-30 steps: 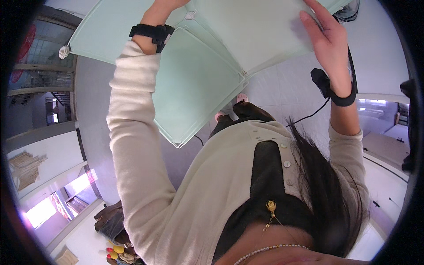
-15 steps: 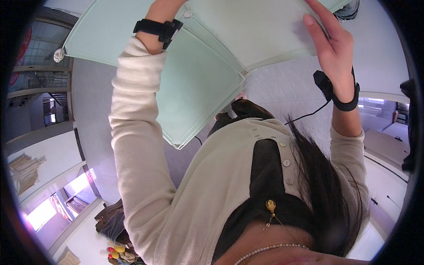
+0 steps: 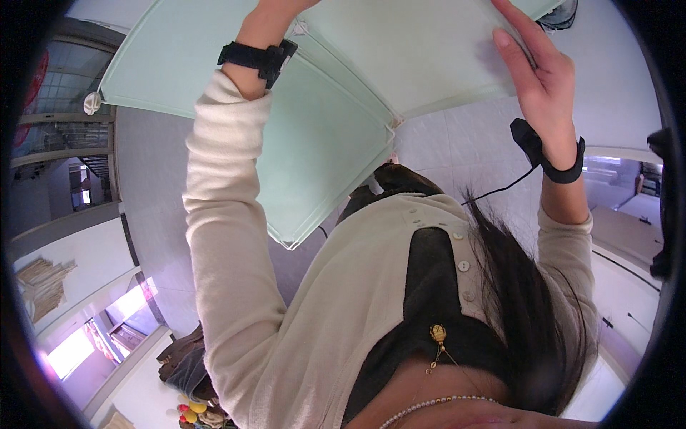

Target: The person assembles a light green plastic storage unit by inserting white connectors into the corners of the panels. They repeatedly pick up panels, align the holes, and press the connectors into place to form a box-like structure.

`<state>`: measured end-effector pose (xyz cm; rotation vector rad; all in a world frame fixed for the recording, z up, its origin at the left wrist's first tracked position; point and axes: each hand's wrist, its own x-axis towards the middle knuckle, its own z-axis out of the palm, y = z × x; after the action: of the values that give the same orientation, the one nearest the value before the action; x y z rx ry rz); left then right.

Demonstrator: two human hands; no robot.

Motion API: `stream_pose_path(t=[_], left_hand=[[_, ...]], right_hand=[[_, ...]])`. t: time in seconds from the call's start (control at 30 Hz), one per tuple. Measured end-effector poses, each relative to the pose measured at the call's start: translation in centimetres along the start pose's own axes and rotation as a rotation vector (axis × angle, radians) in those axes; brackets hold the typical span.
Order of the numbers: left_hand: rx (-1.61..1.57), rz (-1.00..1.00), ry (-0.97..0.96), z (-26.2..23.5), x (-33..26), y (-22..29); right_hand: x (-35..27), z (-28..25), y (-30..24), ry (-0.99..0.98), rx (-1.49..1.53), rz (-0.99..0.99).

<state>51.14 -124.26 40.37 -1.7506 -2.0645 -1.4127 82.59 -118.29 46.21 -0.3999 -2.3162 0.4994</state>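
Note:
A large pale green fabric piece [image 3: 325, 146] with white piped edges and several joined panels hangs in front of me, one corner pointing down toward my body. White knotted ties show at its left corner [image 3: 92, 103] and near its middle. My left hand [image 3: 284, 6] is at the top edge over the fabric; its fingers are cut off from view. My right hand [image 3: 547, 82] lies along the right edge of the paler upper panel [image 3: 421, 53], thumb and index finger stretched apart. Its other fingers are hidden. Both wrists wear black straps.
Grey tiled floor [image 3: 153, 186] lies below the fabric. A dark bundled thing in clear wrapping [image 3: 561, 16] is at the upper right. A black cable [image 3: 500, 187] runs from my right wrist. At lower left are a bundle of pale sticks or paper [image 3: 46, 282] and colourful small items [image 3: 193, 413].
The green fabric's left side and lower corner have dipped slightly. My left arm has shifted a little down and right; my right hand has barely moved.

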Motion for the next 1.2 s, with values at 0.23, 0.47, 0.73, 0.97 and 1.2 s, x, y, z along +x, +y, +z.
stream_pose_path(t=[0.23, 0.47, 0.73, 0.97, 1.2], left_hand=[[-0.125, 0.073, -0.006, -1.3, 0.3, -1.3], [0.287, 0.177, 0.094, -4.9, 2.3, -1.7], [0.342, 0.238, 0.076, -3.5, 3.2, -1.6], [0.287, 0.281, 0.101, -2.8, 3.2, -1.7], [0.292, 0.311, 0.141, -2.6, 3.3, -1.5]], right_hand=[[1.0, 0.4, 0.4, -0.137, -0.079, -0.029], [2.6, 2.1, -0.2, -0.147, -0.091, -0.019], [4.8, 3.7, -0.5, -0.145, -0.044, -0.067], [4.7, 4.1, 0.1, -0.151, -0.052, -0.049], [4.8, 4.3, 0.4, -0.115, -0.027, -0.089]])
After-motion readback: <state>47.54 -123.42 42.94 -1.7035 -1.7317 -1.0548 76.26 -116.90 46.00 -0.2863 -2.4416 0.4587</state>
